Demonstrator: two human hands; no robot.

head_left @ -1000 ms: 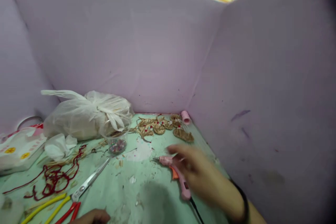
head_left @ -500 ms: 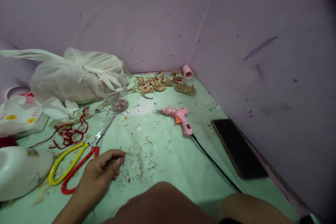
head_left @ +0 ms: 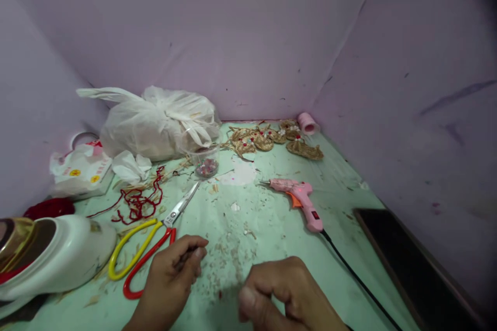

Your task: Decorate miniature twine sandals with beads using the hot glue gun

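My left hand [head_left: 171, 282] rests on the green table cover [head_left: 272, 238] with its fingers curled and pinched together on something small that I cannot make out. It lies just right of the red and yellow scissors [head_left: 151, 240]. My right hand [head_left: 287, 297] is low in the middle of the view, fingers curled into a loose fist, thumb against the forefinger; whatever is inside is hidden. Beyond it lies the pink glue gun [head_left: 298, 201], with its black cord [head_left: 357, 279] running to the lower right.
White plastic bag [head_left: 159, 121] at the back, a clear cup of beads [head_left: 205, 163] in front of it. Woven straw pieces [head_left: 272, 139] and a pink spool [head_left: 308, 123] in the far corner. Red string [head_left: 137, 201], white jar [head_left: 54, 256] at left, dark slab [head_left: 411, 264] at right. Purple walls all around.
My right hand left the glue gun, drew back toward me and now lies curled beside my left hand. The view has dropped and shifted; the left hand stays by the scissors.
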